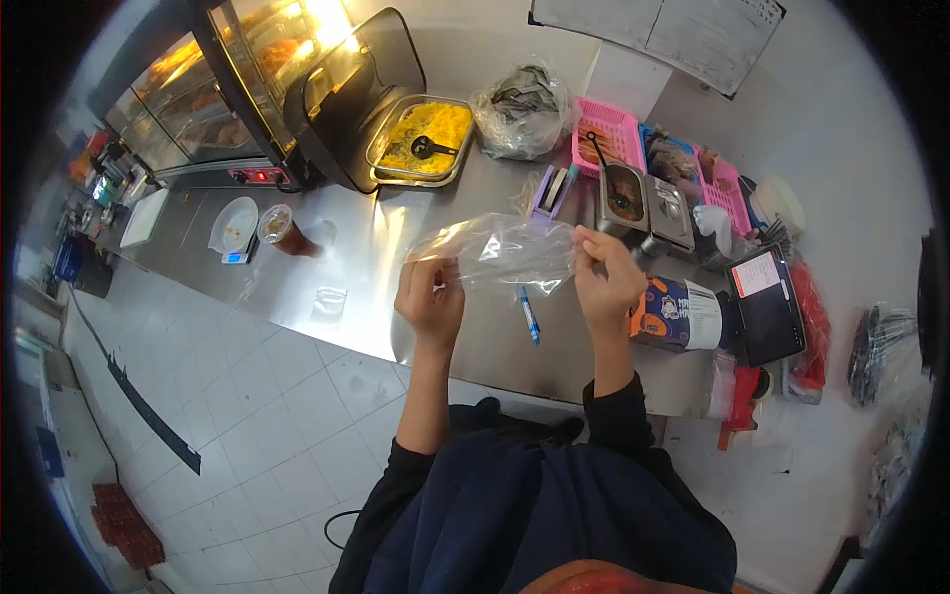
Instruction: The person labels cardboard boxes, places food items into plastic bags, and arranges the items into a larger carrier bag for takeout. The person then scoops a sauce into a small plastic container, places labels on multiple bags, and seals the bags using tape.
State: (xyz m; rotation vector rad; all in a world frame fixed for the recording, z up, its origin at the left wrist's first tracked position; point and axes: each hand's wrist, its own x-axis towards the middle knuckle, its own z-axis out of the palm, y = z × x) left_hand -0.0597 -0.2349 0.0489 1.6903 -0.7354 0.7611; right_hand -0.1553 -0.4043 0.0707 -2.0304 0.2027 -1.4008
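Observation:
Stretched between my hands above the steel counter is a clear plastic bag [512,249]. My left hand [432,297] pinches its left end, with the fingers curled in. At the other end, my right hand [607,276] grips the bag between thumb and fingers. Below the bag a blue marker pen [529,315] lies on the counter. Just beyond the bag stands a purple tape dispenser [551,194]. A dark printed packet [672,312] with a white label sits close to the right of my right hand.
A tray of yellow rice [427,134] with a black ladle stands beside a lit food warmer [223,96]. Nearby are a leaf-filled bag [525,111], pink baskets [610,134], a steel sauce container [623,197], a tablet [768,304], an iced drink [286,230] and a scale [237,258].

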